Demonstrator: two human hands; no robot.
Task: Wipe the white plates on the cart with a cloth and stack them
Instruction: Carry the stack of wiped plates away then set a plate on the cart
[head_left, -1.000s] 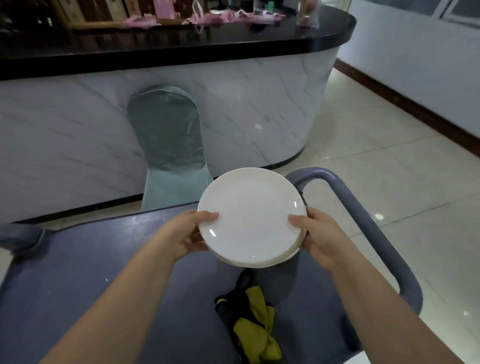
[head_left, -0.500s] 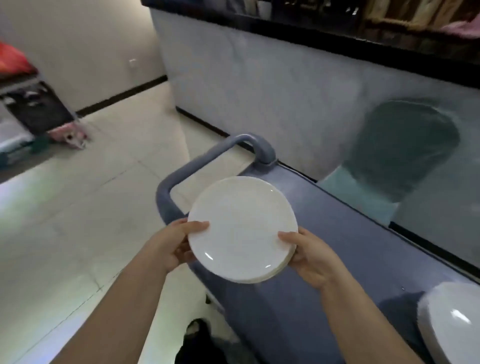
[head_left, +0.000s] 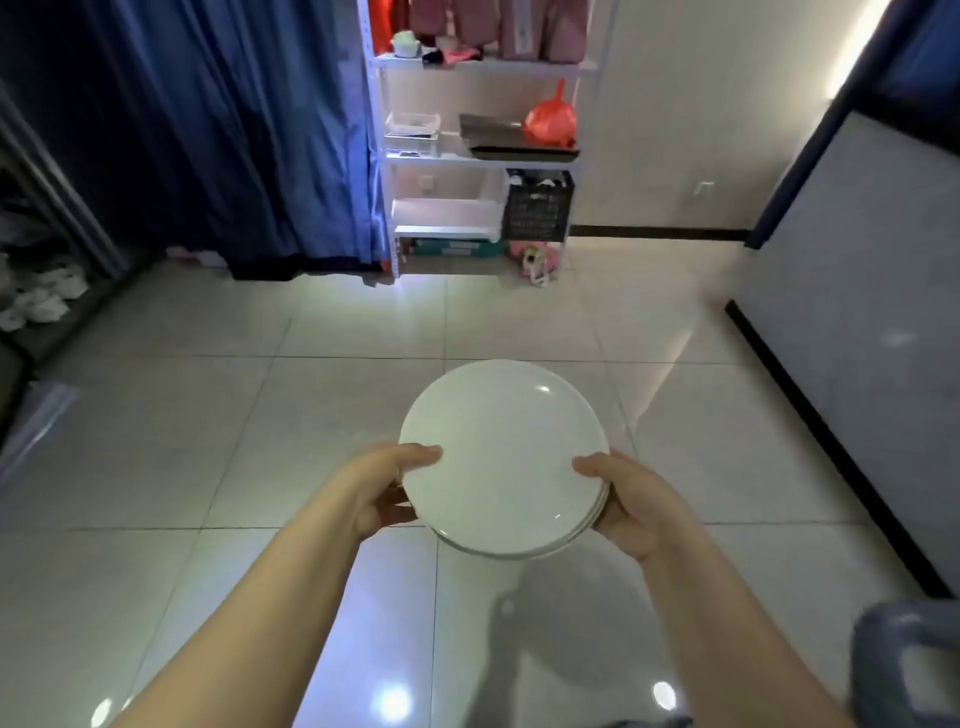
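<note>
Small stack of white plates (head_left: 501, 457) held level in the air above the tiled floor (head_left: 208, 415). Left hand (head_left: 374, 488) clamped on the left rim, thumb on top, fingers (head_left: 397, 512) curled beneath; right hand (head_left: 634, 504) likewise on the right rim. Grey cart handle (head_left: 904, 660) low in the right corner, well apart from the plates. Wide open tile ahead, bounded by blue curtain (head_left: 234, 130) on the left, white shelf (head_left: 483, 156) straight on, dark-edged grey wall (head_left: 857, 286) on the right. Print on the shelf's boxes too blurred to read.
</note>
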